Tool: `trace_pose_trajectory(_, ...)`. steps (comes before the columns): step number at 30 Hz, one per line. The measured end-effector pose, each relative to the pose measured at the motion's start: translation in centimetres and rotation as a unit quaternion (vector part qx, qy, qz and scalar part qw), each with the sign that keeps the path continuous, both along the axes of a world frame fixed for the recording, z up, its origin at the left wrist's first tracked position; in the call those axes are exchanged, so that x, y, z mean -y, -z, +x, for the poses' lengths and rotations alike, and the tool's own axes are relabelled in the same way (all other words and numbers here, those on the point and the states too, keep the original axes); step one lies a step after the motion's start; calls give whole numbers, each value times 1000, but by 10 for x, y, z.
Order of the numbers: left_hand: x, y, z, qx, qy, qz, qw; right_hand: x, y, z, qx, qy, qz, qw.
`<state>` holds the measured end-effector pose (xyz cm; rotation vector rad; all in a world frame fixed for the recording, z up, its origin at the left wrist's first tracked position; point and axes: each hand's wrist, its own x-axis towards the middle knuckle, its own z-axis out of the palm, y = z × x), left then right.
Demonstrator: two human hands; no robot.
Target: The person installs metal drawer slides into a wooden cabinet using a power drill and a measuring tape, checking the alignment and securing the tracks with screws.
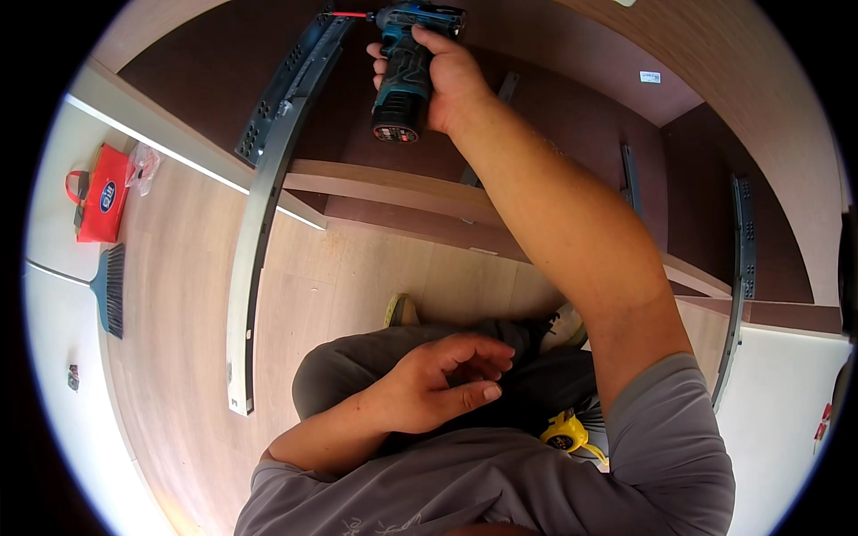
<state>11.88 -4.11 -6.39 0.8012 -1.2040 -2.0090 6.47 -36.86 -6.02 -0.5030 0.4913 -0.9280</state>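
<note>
My right hand (pixel 451 79) is wrapped round the grip of a blue and black cordless drill (pixel 407 76), raised inside the cabinet. Its long red bit points left, and the tip meets the far end of a metal drawer slide (pixel 290 107) on the cabinet's left side. The slide's pale inner rail (pixel 248 313) is pulled out toward me, over the floor. Over my lap my left hand (pixel 438 380) hangs with its fingers loosely curved and apart, holding nothing. A yellow tape measure (pixel 567 433) rests by my right hip.
Another drawer slide (pixel 742 241) runs along the cabinet's right side, also extended. A wooden crossbar (pixel 393 188) spans the cabinet front. On the left are a red bag (pixel 105 192) and a broom (pixel 109 290). My shoes (pixel 563 326) are near the cabinet.
</note>
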Motion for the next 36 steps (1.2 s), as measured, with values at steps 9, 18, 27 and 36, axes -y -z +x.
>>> trace_pose_trajectory(9, 2, -7, 1, 2, 3, -12, 1000, 36, -3, -9, -74, -46, -5, 996)
trace_pose_trajectory(18, 8, -20, -5, -1, 6, -96, 995, 38, 4, -2, -113, -40, -45, 992)
trace_pose_trajectory(27, 0, 27, -14, 127, -53, -79, 987, 24, -2, -37, -23, -62, -88, 994)
trace_pose_trajectory(36, -16, -18, -2, 312, -227, -433, 815, -164, -57, -184, -84, -10, -38, 996)
